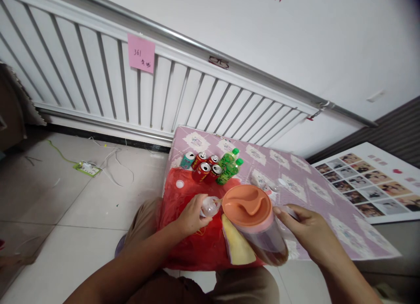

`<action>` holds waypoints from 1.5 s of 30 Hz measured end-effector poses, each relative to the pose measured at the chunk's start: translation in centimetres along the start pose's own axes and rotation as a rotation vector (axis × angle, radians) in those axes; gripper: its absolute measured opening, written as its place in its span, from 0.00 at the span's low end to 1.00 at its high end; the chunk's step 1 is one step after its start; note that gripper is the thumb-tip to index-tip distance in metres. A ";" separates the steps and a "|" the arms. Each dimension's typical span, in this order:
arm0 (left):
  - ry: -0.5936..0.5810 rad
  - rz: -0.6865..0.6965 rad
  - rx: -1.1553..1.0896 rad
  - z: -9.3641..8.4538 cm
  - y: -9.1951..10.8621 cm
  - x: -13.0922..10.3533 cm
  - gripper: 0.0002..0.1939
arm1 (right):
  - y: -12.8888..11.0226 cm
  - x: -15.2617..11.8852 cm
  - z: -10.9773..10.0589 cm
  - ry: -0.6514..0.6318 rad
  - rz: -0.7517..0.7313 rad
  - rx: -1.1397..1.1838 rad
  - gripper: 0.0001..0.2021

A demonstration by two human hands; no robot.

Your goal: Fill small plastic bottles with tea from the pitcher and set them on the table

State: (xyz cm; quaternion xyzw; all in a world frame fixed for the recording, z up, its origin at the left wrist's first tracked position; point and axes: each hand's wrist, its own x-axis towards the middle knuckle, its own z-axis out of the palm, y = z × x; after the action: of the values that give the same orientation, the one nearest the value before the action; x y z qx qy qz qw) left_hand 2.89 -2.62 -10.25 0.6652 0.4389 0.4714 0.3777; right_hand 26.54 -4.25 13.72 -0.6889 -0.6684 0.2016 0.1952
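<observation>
My right hand (300, 223) is closed around the handle of a clear pitcher (267, 240) with an orange lid. The pitcher is tilted to the left, and some brown liquid lies in its bottom. My left hand (193, 216) grips a clear plastic bottle (210, 206) whose open mouth meets the pitcher's spout. A folded yellow cloth (238, 242) lies beneath the pitcher on the red cover (183, 251). A white cap (180, 184) rests on the red cover, to the left of the bottle.
Several opened cans (201, 172) and two green bottles (226, 170) stand behind my hands on the patterned tablecloth (305, 188). A clear bottle (264, 181) lies behind the pitcher. A photo board (370, 181) leans at the right; a power strip (87, 169) is on the floor.
</observation>
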 end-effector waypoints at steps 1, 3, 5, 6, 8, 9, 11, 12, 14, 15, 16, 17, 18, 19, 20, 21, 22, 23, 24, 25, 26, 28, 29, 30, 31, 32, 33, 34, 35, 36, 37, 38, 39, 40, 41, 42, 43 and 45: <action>0.001 0.002 0.000 0.0 0.0 0.0 0.38 | 0.1 0.0 0.0 0.003 0.001 -0.010 0.20; 0.002 0.006 -0.002 0.1 -0.1 0.0 0.38 | 0.2 0.1 0.0 0.017 0.000 -0.026 0.20; 0.004 0.009 -0.005 0.2 -0.2 0.0 0.39 | 0.3 0.1 0.0 0.023 0.001 -0.033 0.21; 0.005 0.009 -0.006 0.2 -0.2 0.0 0.39 | 0.2 0.1 0.1 0.024 0.003 -0.031 0.21; 0.005 0.006 -0.008 0.2 -0.3 0.0 0.39 | 0.2 0.1 0.1 0.020 0.009 -0.025 0.21; 0.005 0.003 -0.008 0.2 -0.3 -0.1 0.39 | 0.2 0.1 0.1 0.017 0.009 -0.022 0.21; 0.001 -0.001 -0.010 0.2 -0.3 -0.1 0.39 | 0.2 0.1 0.1 0.010 0.006 -0.023 0.21; 0.000 -0.002 -0.011 0.1 -0.2 -0.1 0.39 | 0.2 0.1 0.1 0.007 0.004 -0.027 0.21; -0.002 -0.004 -0.012 0.1 -0.2 0.0 0.39 | 0.3 0.1 0.1 0.012 -0.003 -0.040 0.21; -0.002 -0.006 -0.013 0.1 -0.2 0.0 0.39 | 0.3 0.2 0.1 0.014 -0.007 -0.046 0.21; -0.002 -0.009 -0.016 0.1 -0.1 0.0 0.39 | 0.3 0.2 0.0 0.018 -0.013 -0.050 0.21; -0.001 -0.012 -0.021 0.1 -0.1 0.0 0.39 | 0.3 0.2 0.0 0.024 -0.019 -0.055 0.21; 0.000 -0.015 -0.026 0.1 -0.1 0.0 0.39 | 0.2 0.2 0.0 0.026 -0.024 -0.059 0.21; 0.001 -0.017 -0.031 0.1 -0.1 0.0 0.40 | 0.2 0.2 0.0 0.029 -0.026 -0.061 0.21; 0.001 -0.019 -0.035 0.0 0.0 0.0 0.40 | 0.1 0.2 0.0 0.029 -0.026 -0.060 0.21; 0.002 -0.018 -0.038 0.0 0.0 0.0 0.40 | -0.1 0.2 0.0 0.033 -0.023 -0.056 0.21; 0.001 -0.016 -0.039 0.0 0.0 0.0 0.40 | -0.2 0.2 0.0 0.034 -0.019 -0.048 0.21; 0.000 -0.013 -0.040 0.0 0.0 0.0 0.40 | -0.4 0.2 0.1 0.035 -0.012 -0.038 0.21; 0.000 -0.010 -0.041 0.0 0.0 0.0 0.40 | -0.6 0.2 0.1 0.037 -0.005 -0.026 0.21; -0.001 -0.008 -0.042 0.0 0.0 0.0 0.40 | -0.8 0.2 0.1 0.043 0.003 -0.014 0.21; -0.001 -0.007 -0.042 0.0 -0.1 0.0 0.40 | -1.0 0.2 0.1 0.045 0.011 -0.004 0.22; -0.001 -0.006 -0.040 0.0 -0.1 0.0 0.40 | -1.4 0.2 0.1 0.050 0.025 0.007 0.23; 0.000 -0.006 -0.038 0.0 -0.1 0.0 0.40 | -1.5 0.2 0.1 0.055 0.028 0.005 0.24; 0.000 -0.004 -0.036 0.0 -0.1 0.0 0.40 | -1.6 0.2 0.1 0.057 0.030 0.000 0.24; 0.000 -0.002 -0.034 0.0 -0.1 0.0 0.40 | -1.7 0.2 0.1 0.061 0.029 -0.007 0.25; 0.000 0.001 -0.032 0.0 -0.1 0.0 0.40 | -1.7 0.1 0.1 0.066 0.028 -0.014 0.25; 0.000 0.003 -0.030 0.0 -0.1 0.0 0.40 | -1.8 0.1 0.1 0.065 0.026 -0.019 0.25; -0.001 0.005 -0.027 0.0 -0.1 0.0 0.39 | -1.8 0.1 0.1 0.062 0.022 -0.021 0.25; -0.002 0.007 -0.025 0.0 -0.1 0.0 0.39 | -1.8 0.1 0.1 0.059 0.016 -0.021 0.25; -0.002 0.008 -0.022 0.0 -0.1 0.0 0.39 | -1.8 0.0 0.1 0.056 0.010 -0.021 0.25; -0.002 0.009 -0.019 0.0 -0.1 0.0 0.39 | -1.8 0.0 0.1 0.055 0.004 -0.021 0.26; -0.002 0.010 -0.016 0.0 -0.1 0.0 0.39 | -1.7 0.0 0.1 0.055 -0.001 -0.022 0.26; -0.002 0.011 -0.014 0.0 -0.1 0.0 0.39 | -1.7 0.0 0.0 0.059 -0.004 -0.023 0.26; -0.001 0.012 -0.012 0.0 -0.1 0.0 0.39 | -1.6 0.0 0.0 0.062 -0.003 -0.024 0.26; 0.000 0.013 -0.010 0.0 -0.1 0.0 0.39 | -1.6 0.0 0.0 0.061 0.000 -0.025 0.25; 0.001 0.015 -0.010 0.0 -0.2 0.0 0.39 | -1.5 0.1 0.0 0.060 0.004 -0.024 0.25; 0.001 0.015 -0.009 0.0 -0.2 0.0 0.39 | -1.4 0.1 0.1 0.060 0.007 -0.023 0.24; 0.002 0.009 -0.012 0.1 -0.3 -0.1 0.39 | -1.4 0.2 0.1 0.060 0.010 -0.027 0.24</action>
State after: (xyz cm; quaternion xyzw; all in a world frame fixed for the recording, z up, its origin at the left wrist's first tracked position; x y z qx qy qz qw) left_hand 2.90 -2.57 -10.58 0.6644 0.4334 0.4765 0.3790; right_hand 25.34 -4.06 14.40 -0.7006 -0.6613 0.1729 0.2050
